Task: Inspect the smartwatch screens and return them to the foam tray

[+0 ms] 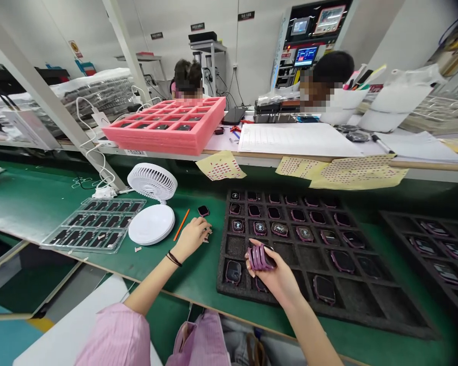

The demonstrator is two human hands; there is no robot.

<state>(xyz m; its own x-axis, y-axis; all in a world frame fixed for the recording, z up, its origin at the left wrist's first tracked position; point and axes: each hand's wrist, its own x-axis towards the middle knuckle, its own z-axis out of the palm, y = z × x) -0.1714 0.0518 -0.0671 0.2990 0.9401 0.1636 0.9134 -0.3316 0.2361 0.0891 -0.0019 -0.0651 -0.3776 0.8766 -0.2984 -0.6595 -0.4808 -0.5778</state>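
Observation:
My right hand (269, 267) is shut on a purple smartwatch with a dark screen (260, 256), held above the lower left of a black foam tray (229, 287). The tray's square pockets hold several purple and black smartwatches, and some pockets show no watch. My left hand (193, 238) rests on the green bench mat (198, 277) with its fingers curled. Small pale bits lie at its fingertips (206, 233), and I cannot tell whether it grips any. A small dark watch (203, 210) lies just beyond that hand, and an orange pencil (181, 224) lies to its left.
A clear plastic tray (93, 224) with dark items, a white fan (152, 182) and its round base (151, 224) stand to the left. Another black foam tray (431, 249) lies right. Yellow sticker sheets (359, 172) hang from the shelf edge. Two co-workers sit beyond a pink foam tray (164, 124).

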